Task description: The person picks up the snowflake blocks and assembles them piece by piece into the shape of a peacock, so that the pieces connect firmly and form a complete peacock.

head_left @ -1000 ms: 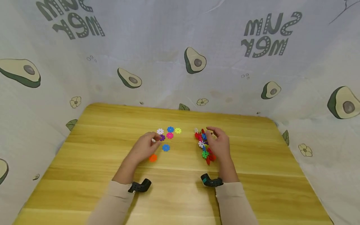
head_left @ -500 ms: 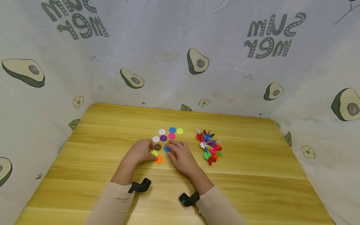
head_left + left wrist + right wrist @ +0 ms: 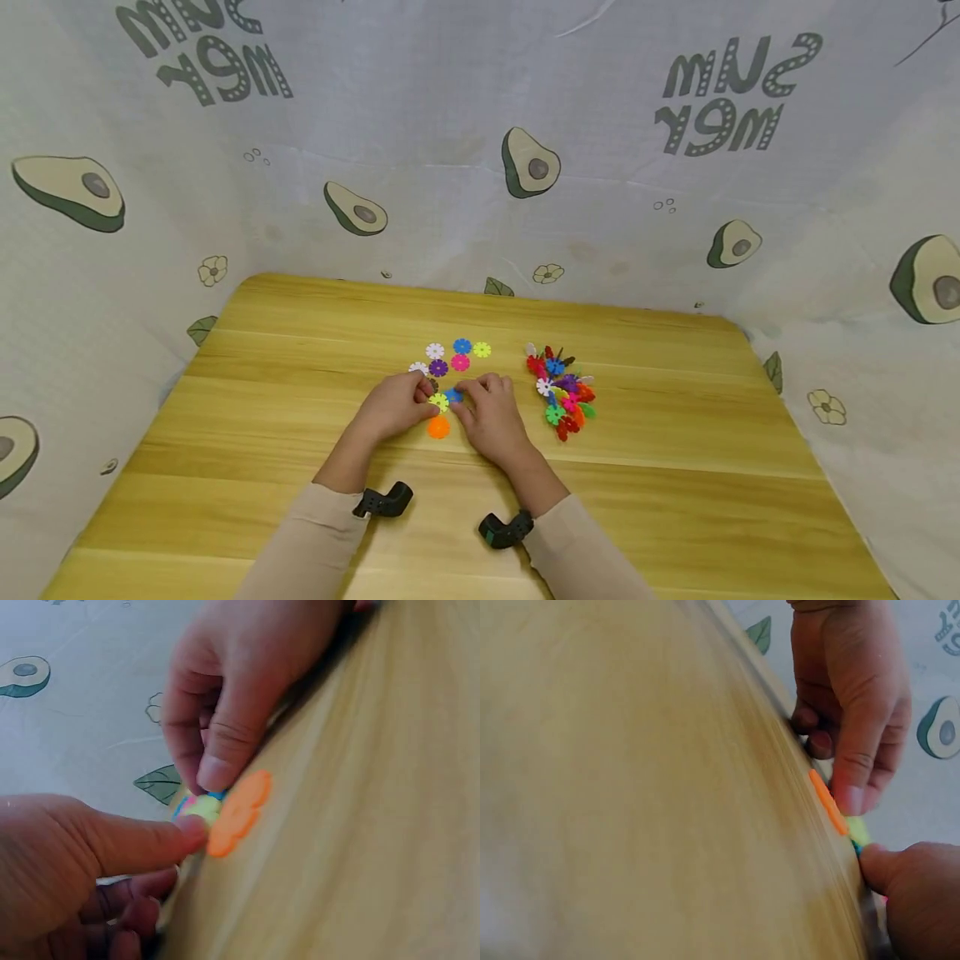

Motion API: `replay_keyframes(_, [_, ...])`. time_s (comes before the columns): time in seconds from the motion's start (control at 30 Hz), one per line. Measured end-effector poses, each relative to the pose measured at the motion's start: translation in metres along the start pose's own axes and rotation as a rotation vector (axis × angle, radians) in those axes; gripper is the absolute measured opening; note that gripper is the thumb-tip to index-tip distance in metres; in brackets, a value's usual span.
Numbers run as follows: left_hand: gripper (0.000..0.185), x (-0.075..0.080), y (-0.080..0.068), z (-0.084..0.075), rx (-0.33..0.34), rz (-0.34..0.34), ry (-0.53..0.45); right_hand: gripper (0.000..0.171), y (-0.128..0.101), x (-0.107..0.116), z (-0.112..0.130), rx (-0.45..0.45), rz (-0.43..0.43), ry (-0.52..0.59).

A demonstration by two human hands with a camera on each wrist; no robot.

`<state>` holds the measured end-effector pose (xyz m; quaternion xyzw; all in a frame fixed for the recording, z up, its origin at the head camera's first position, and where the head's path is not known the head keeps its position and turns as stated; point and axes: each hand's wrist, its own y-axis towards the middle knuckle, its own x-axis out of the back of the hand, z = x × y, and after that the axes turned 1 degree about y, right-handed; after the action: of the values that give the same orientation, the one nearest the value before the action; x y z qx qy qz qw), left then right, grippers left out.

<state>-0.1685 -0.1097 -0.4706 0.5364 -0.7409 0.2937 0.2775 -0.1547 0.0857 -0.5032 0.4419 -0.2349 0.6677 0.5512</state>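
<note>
At table centre, left hand (image 3: 395, 406) fingers – right hand (image 3: 489, 414) fingers – pinching yellow-green disc (image 3: 438, 402)

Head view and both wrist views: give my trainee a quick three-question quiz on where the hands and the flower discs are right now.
1. True or false: the orange disc lies flat on the table, nearer the person than both hands.
2. Which disc do the left hand and right hand meet at? A) the yellow-green disc B) a white one C) a purple one
3. Fill in: the jumbled pile of discs lies to the ______ of the right hand.

Key
1. True; in the left wrist view it lies just beside the thumb tips, with no finger on it.
2. A
3. right, apart from the hand.
</note>
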Motion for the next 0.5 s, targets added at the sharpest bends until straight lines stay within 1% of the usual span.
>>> replay_keyframes(0.07, [0.015, -0.006, 0.002, 0.001, -0.024, -0.038, -0.026, 0.028, 0.001, 0.0, -0.001, -0.032, -0.018, 0.053])
replay_keyframes(0.13, [0.013, -0.011, 0.004, 0.001, -0.039, -0.079, -0.074, 0.025, 0.002, 0.0, -0.002, -0.07, -0.038, 0.141])
replay_keyframes(0.2, [0.012, -0.016, 0.006, 0.003, -0.039, -0.116, -0.156, 0.02, 0.003, 0.0, -0.005, -0.101, -0.077, 0.243])
replay_keyframes(0.3, [0.013, -0.019, 0.007, 0.005, -0.013, -0.147, -0.363, 0.014, 0.004, 0.001, -0.008, -0.133, -0.153, 0.43])
replay_keyframes(0.4, [0.015, -0.02, 0.009, 0.007, 0.011, -0.158, -0.585, 0.01, 0.004, 0.002, -0.011, -0.101, -0.2, 0.57])
replay_keyframes(0.43, [0.017, -0.02, 0.009, 0.008, 0.014, -0.155, -0.644, 0.008, 0.004, 0.003, -0.011, -0.085, -0.205, 0.604])
replay_keyframes(0.5, [0.019, -0.02, 0.011, 0.008, 0.018, -0.147, -0.714, 0.006, 0.003, 0.003, -0.01, -0.069, -0.204, 0.645])
